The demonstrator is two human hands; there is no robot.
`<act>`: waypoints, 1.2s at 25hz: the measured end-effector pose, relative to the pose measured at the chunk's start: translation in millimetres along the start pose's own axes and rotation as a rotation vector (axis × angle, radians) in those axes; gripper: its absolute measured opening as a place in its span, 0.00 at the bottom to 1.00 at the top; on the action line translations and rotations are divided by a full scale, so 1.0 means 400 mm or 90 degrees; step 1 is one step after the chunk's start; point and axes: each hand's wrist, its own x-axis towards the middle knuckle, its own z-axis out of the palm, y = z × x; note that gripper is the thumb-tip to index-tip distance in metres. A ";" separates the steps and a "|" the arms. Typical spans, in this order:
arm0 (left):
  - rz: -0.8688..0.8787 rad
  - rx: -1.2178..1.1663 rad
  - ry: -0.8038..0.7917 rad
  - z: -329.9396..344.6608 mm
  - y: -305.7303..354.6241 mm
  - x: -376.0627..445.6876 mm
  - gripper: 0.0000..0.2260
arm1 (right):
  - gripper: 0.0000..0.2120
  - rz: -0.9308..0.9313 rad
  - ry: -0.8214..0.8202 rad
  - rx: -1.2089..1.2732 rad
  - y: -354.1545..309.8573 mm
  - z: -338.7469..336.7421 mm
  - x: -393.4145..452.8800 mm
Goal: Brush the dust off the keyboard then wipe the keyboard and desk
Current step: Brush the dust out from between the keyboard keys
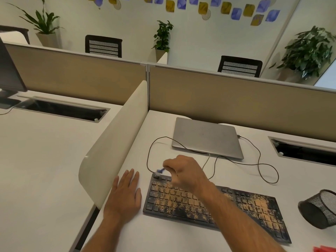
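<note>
Brushing is judged to be the step in hand, and only at its start: the flat black keyboard (214,204), lying slantwise on the near part of the white desk (163,239), is seen thickly speckled with orange-tan dust (181,199) over nearly all its keys. A small blue-handled brush (160,171), blurred and partly hidden, is pinched by the curled fingers of the right hand (183,171) and is held at the far left corner of the keyboard, its tip at or just above the top row; contact cannot be confirmed. The left hand (125,193) is laid flat on the desk just left of the keyboard, fingers straight and together, holding nothing. A closed silver laptop (207,137) is set farther back, with a thin dark cable (258,160) looped between it and the keyboard, and a tipped black mesh pen cup (320,208) is seen at the right. Strokes along the rows toward the right end seem to be called for next, with the keyboard steadied. No wiping cloth is clearly identified; a red object (325,249) at the near right edge is too cropped to be named.
</note>
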 end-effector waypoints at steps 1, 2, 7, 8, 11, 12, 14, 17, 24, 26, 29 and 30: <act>-0.001 -0.001 0.002 -0.002 0.001 0.000 0.36 | 0.04 -0.015 0.002 0.015 -0.003 0.007 0.002; 0.000 0.001 0.004 -0.004 0.002 0.000 0.36 | 0.05 -0.027 -0.023 0.019 -0.008 0.016 0.004; 0.006 0.000 0.007 -0.002 0.001 0.001 0.35 | 0.05 0.005 -0.071 -0.003 -0.006 0.009 0.003; 0.007 0.001 0.006 -0.001 0.000 0.000 0.34 | 0.04 0.003 -0.037 0.010 -0.004 0.003 0.002; 0.006 -0.005 0.014 -0.001 -0.001 0.000 0.34 | 0.05 -0.027 -0.002 0.051 -0.009 0.015 0.000; 0.007 -0.004 0.012 -0.002 -0.001 0.000 0.34 | 0.05 -0.038 -0.024 0.057 -0.014 0.023 0.001; 0.008 -0.004 0.010 -0.001 -0.001 -0.001 0.34 | 0.06 -0.046 -0.068 0.070 -0.027 0.031 -0.005; 0.006 -0.009 0.018 0.000 -0.001 0.000 0.34 | 0.08 -0.036 -0.028 0.107 -0.019 0.023 -0.003; 0.006 -0.004 0.022 0.002 -0.001 -0.002 0.33 | 0.08 -0.052 -0.078 0.117 -0.033 0.041 -0.011; 0.007 -0.008 0.023 0.004 -0.001 -0.001 0.33 | 0.08 -0.038 -0.023 0.158 -0.027 0.032 -0.008; 0.007 -0.006 0.022 0.005 -0.001 0.001 0.33 | 0.08 -0.044 0.000 0.142 -0.023 0.021 -0.009; 0.006 -0.006 0.021 0.006 -0.002 0.000 0.33 | 0.10 -0.064 -0.031 0.114 -0.026 0.022 -0.009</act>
